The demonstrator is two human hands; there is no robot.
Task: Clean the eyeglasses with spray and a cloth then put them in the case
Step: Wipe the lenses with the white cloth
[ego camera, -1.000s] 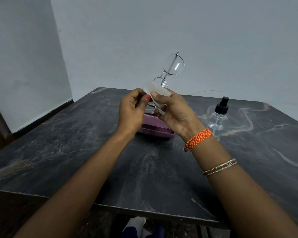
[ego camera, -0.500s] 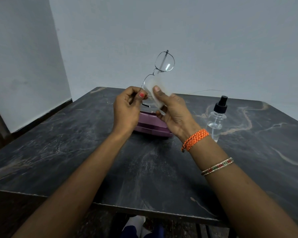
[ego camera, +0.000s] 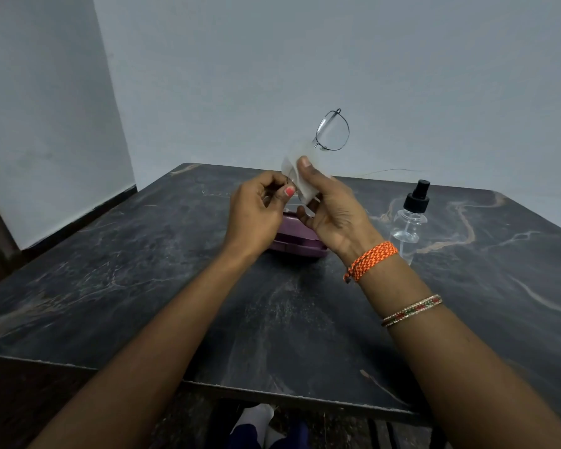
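Observation:
I hold thin wire-framed eyeglasses upright above the table. My left hand pinches the lower end of the frame. My right hand pinches a small white cloth around the lower lens, thumb on top; that lens is hidden by the cloth. The upper lens sticks out bare above the cloth. A purple glasses case lies on the table right under my hands, partly hidden. A clear spray bottle with a black pump top stands to the right of my right wrist.
The dark marble table reaches to a grey wall behind and a wall at the left. Its near edge runs across the bottom of the view, with a person's legs below it.
The glasses have tilted, and the upper lens has turned more face-on. My right thumb has slid the cloth higher over the lower lens. The case and the bottle have not moved.

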